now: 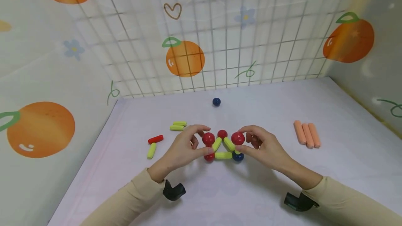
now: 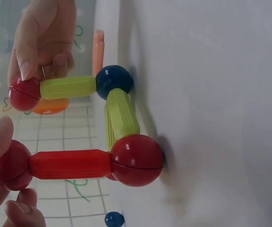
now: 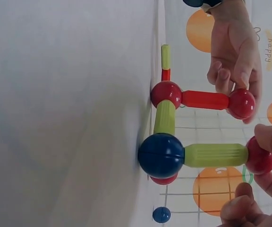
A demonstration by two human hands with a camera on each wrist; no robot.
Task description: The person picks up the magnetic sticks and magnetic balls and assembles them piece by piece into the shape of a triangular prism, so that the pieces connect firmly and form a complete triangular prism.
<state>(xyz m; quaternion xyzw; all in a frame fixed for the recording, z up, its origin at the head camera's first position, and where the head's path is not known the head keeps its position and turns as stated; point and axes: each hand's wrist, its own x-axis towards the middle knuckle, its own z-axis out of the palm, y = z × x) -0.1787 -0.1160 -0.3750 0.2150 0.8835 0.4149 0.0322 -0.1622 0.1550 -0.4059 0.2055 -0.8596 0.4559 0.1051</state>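
A small frame of balls and sticks stands near the middle of the white table, between the two hands. The left hand pinches the red top ball on the left side between thumb and fingers; under it a red stick runs down to a red base ball sitting on the table. The right hand pinches the other red top ball in the same way, and a green stick joins that one to the blue base ball below it. A green stick lies flat between the two base balls, and two more green sticks slant back to a third red ball at the far side (whether that one rests on the table I cannot tell).

A loose blue ball sits alone farther back, near the wire grid that stands against the fruit-print backdrop. To the left lie a pair of green sticks side by side, a red stick and one more green stick just beside it. Three orange sticks lie touching in a row to the right, well apart from the frame. Both arms wear beige sleeves.
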